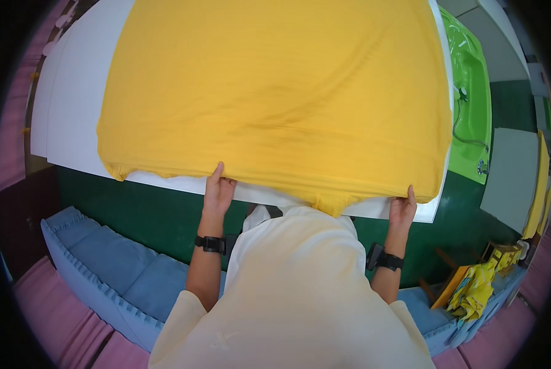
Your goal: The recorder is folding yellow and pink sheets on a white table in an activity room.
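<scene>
Grip of left hand (pixel 220 189) and right hand (pixel 403 208) was clamped on near edge of yellow cloth (pixel 275 86), spread over white desk (pixel 72 104). Risk was judged: creases (pixel 312 101) deepened, cloth skewed by uneven pull.

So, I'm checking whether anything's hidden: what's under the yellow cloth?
A white tabletop shows past the yellow cloth on the left and along parts of its near edge. Anything beneath the middle is covered and cannot be seen.
</scene>
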The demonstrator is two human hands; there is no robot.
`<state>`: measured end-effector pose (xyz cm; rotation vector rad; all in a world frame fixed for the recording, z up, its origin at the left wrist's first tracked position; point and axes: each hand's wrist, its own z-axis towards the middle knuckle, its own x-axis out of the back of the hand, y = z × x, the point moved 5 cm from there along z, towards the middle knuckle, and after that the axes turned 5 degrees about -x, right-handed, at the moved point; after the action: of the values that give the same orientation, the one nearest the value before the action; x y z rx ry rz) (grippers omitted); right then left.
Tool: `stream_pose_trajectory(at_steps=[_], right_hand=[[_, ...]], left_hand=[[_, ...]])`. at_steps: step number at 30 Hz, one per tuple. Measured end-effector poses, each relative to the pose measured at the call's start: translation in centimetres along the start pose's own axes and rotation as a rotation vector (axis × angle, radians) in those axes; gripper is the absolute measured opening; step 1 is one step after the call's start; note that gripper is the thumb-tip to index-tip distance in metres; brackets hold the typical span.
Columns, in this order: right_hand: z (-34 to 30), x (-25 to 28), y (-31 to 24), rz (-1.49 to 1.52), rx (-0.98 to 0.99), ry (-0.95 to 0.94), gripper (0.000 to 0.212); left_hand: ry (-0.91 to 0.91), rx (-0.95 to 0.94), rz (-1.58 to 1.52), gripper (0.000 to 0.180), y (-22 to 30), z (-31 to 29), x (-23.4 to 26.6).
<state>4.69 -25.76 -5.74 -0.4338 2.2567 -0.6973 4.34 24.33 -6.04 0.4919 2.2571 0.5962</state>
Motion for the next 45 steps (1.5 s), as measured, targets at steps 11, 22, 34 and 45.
stream_pose_trajectory(at_steps=[11, 22, 34, 45], right_hand=[[-4.9, 0.3, -0.3, -1.129, -0.398, 0.325, 0.05], [-9.1, -10.7, 15.2, -0.118, -0.531, -0.053, 0.038], [-7.9, -12.1, 17.5, 0.102, -0.273, -0.133, 0.038], [-9.2, -5.4, 15.9, -0.32, -0.321, 0.132, 0.033]], left_hand=[[0.175, -0.107, 1.071, 0.028, 11.0, -1.5, 6.2], [0.285, -0.127, 0.231, 0.04, 15.1, 3.7, 10.0], [0.038, -0.093, -0.173, 0.038, 14.1, 7.0, 8.5], [0.127, -0.047, 1.158, 0.039, 23.6, 4.1, 14.9]])
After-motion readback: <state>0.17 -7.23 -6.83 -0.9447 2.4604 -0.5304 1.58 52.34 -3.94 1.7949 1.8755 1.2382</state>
